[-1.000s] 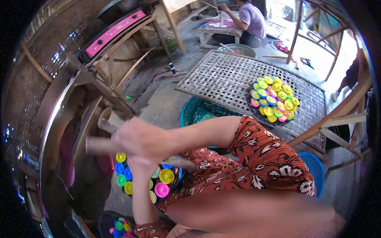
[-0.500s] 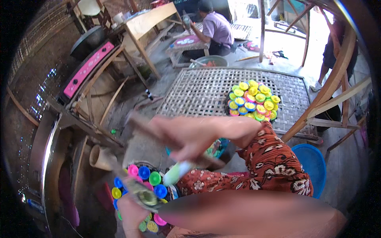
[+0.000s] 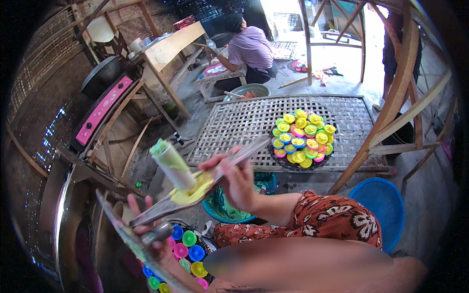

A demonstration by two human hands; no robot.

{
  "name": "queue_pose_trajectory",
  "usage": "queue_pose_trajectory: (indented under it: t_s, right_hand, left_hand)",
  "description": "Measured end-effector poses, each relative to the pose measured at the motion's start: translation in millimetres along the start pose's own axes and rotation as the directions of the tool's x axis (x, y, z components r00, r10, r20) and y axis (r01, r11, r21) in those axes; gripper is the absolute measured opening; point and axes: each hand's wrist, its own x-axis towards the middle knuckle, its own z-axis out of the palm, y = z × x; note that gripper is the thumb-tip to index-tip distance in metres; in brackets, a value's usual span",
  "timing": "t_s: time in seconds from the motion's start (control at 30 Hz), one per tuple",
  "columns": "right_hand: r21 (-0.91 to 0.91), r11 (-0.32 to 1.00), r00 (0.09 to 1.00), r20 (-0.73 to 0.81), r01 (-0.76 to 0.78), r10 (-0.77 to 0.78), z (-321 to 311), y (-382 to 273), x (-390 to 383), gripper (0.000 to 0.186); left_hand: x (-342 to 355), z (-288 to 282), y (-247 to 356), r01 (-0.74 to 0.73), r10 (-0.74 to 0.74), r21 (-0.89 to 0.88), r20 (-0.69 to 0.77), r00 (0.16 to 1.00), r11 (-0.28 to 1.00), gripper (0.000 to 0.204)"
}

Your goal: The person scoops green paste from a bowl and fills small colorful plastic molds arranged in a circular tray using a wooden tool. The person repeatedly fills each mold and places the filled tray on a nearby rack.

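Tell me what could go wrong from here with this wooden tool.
The white tube slants up from the wooden tool in the right hand; if not fixed, it might tip. Green paste sticking out of its top could drop off. Yellow paste around its base could fall toward the coloured cups nearby.

The tube (image 3: 177, 171) looks smooth, the sleeve (image 3: 337, 215) matt cloth, the blue basin (image 3: 377, 212) plastic — the woven panel (image 3: 234, 127) rough.
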Motion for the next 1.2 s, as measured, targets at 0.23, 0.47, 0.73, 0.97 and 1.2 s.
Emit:
queue_pose_trajectory:
  t_s: [0.23,0.47,0.73,0.97,1.2]
  right_hand:
    - [-0.235,0.956,0.906,0.341,-0.177,0.252,-34.2,43.2,-26.1,0.041]
    - [-0.820,-0.354,0.438,-0.143,0.449,0.887,-183.2,53.2,-27.7,0.052]
    - [-0.483,-0.616,0.326,-0.555,0.623,0.765,-295.9,58.3,-100.4,0.024]
    - [-0.409,-0.416,0.136,-0.561,0.812,0.816,-299.9,68.1,-97.7,0.018]
    - [-0.414,-0.539,0.291,-0.526,0.733,0.799,-278.6,14.8,-39.4,0.040]
  left_hand:
    - [-15.1,-22.5,24.0,-0.102,0.064,-0.140,-0.254,0.965,0.985,0.043]
    - [-92.1,-43.7,98.2,-0.073,0.217,0.208,-0.853,0.474,0.976,0.059]
    - [-152.7,-46.4,160.5,-0.082,0.530,0.525,-0.845,0.064,0.847,0.049]
    - [-191.9,-52.0,178.3,-0.053,0.427,0.425,-0.887,0.176,0.904,0.053]
    - [-213.8,-57.7,189.3,0.028,0.513,0.521,-0.848,0.132,0.853,0.052]
